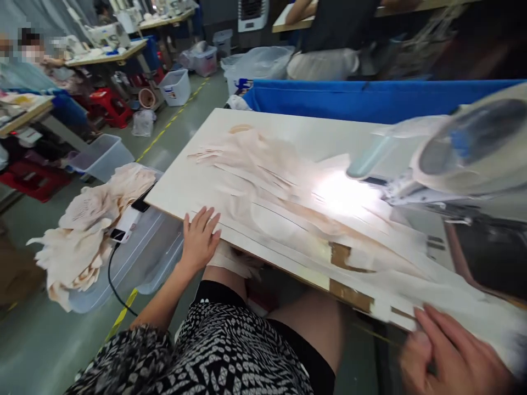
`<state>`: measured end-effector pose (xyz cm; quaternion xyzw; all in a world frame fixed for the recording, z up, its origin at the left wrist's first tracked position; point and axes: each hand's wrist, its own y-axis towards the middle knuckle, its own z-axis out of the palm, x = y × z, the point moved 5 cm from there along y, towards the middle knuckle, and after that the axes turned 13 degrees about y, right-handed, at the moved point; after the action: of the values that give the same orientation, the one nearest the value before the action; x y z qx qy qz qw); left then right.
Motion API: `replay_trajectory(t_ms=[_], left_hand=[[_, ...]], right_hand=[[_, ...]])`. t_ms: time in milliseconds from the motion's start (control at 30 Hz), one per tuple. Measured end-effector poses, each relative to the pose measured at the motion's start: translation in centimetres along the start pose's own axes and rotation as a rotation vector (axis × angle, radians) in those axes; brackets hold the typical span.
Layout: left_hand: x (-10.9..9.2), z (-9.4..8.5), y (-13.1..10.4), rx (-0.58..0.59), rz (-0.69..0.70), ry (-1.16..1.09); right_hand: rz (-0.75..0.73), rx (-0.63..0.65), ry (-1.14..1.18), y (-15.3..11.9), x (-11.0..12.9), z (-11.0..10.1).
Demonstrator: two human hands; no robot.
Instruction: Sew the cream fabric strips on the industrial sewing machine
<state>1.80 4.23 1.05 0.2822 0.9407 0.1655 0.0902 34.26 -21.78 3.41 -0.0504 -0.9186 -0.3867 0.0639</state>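
Observation:
Pale pink-beige fabric pieces [263,164] lie in overlapping layers across the white table [197,142]. At the table's front left edge, my left hand [201,237] rests with its fingers spread over the rim and the edge of the cloth. My right hand [448,351], smeared by motion, is at the front right edge beside the cloth; its thumb and fingers are bent towards each other, and whether anything is between them cannot be made out. A sewing machine [465,148] stands at the right, its bright light falling on the fabric.
Left of the table, a clear plastic bin [156,247] carries heaped cream fabric [82,236], a white power strip [125,224] and a black cable. A blue cloth barrier [349,99] runs behind the table. People sit at other workstations beyond, near red stools [110,104].

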Motion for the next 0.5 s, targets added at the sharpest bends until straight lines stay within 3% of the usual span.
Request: replay_trajectory(t_ms=[100,500], left_hand=[[0.1,0.2,0.1,-0.01,-0.001,0.008],[-0.1,-0.4,0.2,-0.128,0.064,0.027]], right_hand=[[-0.076,-0.042,-0.075,0.3,1.4,-0.7],[0.227,-0.038,-0.004,0.1,2.4,-1.4]])
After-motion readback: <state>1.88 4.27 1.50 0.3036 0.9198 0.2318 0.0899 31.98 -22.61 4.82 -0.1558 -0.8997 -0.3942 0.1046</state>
